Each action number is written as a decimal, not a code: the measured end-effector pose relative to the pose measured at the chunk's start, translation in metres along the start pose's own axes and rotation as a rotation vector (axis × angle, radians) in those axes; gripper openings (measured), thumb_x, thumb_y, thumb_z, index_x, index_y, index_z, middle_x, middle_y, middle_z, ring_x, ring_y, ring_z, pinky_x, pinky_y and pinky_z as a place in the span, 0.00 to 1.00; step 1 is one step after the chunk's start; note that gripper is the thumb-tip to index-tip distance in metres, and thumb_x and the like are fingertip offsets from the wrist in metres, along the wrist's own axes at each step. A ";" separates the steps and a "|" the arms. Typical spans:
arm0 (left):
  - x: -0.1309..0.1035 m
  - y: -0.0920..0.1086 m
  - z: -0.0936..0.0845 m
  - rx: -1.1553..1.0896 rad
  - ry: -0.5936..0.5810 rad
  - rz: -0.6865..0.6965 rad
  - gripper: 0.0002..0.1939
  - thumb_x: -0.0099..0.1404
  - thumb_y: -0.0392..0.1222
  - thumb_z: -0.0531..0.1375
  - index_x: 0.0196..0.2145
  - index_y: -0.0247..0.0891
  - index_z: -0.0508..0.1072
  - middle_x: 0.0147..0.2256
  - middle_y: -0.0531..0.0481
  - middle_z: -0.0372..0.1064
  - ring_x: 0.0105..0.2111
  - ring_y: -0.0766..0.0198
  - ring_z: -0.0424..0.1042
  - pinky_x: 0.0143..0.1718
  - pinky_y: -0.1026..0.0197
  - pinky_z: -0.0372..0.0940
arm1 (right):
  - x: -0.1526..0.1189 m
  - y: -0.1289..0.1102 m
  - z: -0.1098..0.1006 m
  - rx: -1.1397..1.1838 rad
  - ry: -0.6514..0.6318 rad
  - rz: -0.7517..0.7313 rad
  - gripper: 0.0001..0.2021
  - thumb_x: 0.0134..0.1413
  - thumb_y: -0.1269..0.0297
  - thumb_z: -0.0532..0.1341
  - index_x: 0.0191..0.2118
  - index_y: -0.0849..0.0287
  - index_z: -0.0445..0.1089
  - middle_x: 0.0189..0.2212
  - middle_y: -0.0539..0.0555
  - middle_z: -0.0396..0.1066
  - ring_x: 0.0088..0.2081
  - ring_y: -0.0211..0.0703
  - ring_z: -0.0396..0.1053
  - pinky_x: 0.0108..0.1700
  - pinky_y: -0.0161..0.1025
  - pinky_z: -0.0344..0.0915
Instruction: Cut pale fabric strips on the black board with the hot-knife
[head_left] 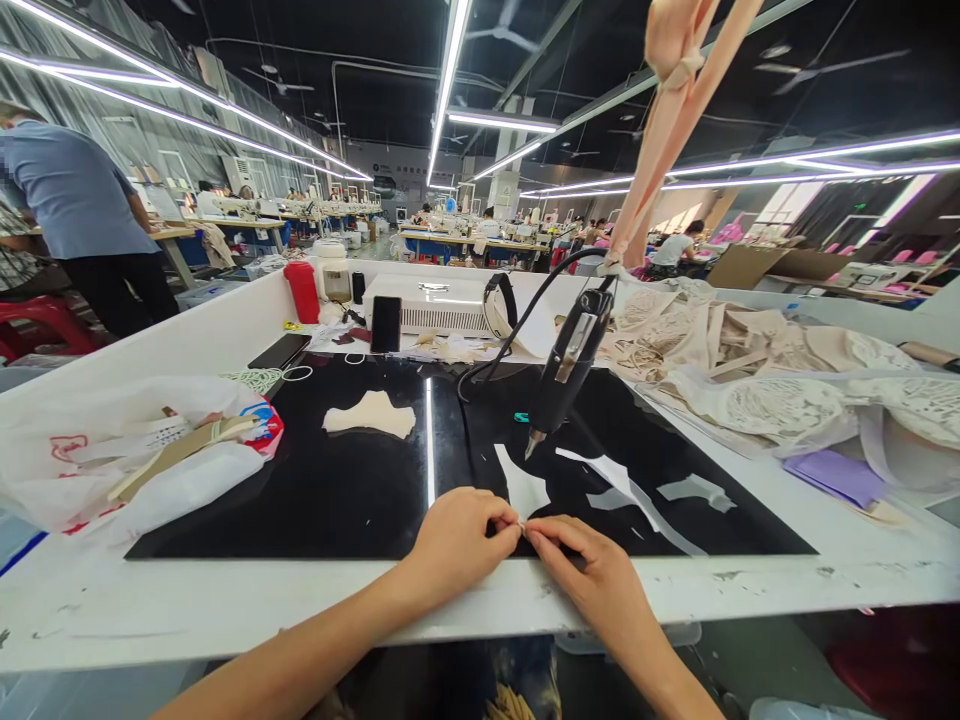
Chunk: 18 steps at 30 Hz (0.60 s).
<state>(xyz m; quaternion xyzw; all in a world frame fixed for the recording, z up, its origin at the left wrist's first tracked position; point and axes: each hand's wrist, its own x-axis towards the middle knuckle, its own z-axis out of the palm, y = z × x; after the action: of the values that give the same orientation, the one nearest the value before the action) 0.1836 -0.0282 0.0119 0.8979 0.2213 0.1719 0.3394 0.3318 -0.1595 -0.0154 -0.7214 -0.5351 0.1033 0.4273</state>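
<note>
At the near edge of the black mat (360,500), the fingertips of both hands meet at the lower end of a white fabric piece (525,488). My left hand (459,540) is closed in a pinch there, and so is my right hand (589,570). The fingers hide most of that end. Above the piece hangs a black hand tool (570,350) with a pointed metal tip, suspended by a peach fabric strip (660,130). White cut pieces (619,480) lie right of it, with a translucent piece (697,490) farther right. A cream shaped piece (371,414) rests on the mat's left half.
A plastic bag (150,460) with scraps sits at left. Lace bra parts (787,370) and a purple folded piece (836,475) lie at right. Behind the mat stand a phone (386,325), a white vented box (442,305) and a red container (301,292). A black cable (517,330) runs to the tool.
</note>
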 end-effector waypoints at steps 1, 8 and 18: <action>0.000 0.000 0.000 0.002 -0.002 0.002 0.10 0.66 0.41 0.59 0.31 0.43 0.80 0.29 0.55 0.75 0.33 0.63 0.70 0.35 0.62 0.57 | 0.000 0.000 0.000 -0.003 0.001 -0.006 0.12 0.63 0.54 0.60 0.38 0.49 0.80 0.37 0.52 0.81 0.39 0.47 0.78 0.43 0.41 0.72; -0.001 0.002 -0.002 0.015 -0.011 -0.009 0.10 0.66 0.41 0.59 0.32 0.43 0.80 0.29 0.55 0.75 0.32 0.63 0.70 0.36 0.62 0.57 | -0.001 -0.001 0.000 -0.008 0.020 -0.021 0.11 0.63 0.56 0.60 0.37 0.50 0.80 0.36 0.51 0.81 0.37 0.45 0.78 0.41 0.39 0.72; 0.000 0.002 -0.001 0.024 -0.009 0.001 0.10 0.66 0.40 0.59 0.31 0.44 0.80 0.28 0.55 0.74 0.33 0.63 0.70 0.36 0.62 0.57 | 0.001 -0.005 -0.001 -0.025 0.013 -0.050 0.13 0.63 0.55 0.58 0.35 0.51 0.79 0.35 0.53 0.81 0.36 0.47 0.78 0.41 0.40 0.72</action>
<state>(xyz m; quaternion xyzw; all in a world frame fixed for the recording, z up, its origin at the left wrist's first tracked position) 0.1839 -0.0293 0.0139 0.9028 0.2215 0.1655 0.3295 0.3293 -0.1592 -0.0106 -0.7138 -0.5513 0.0813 0.4242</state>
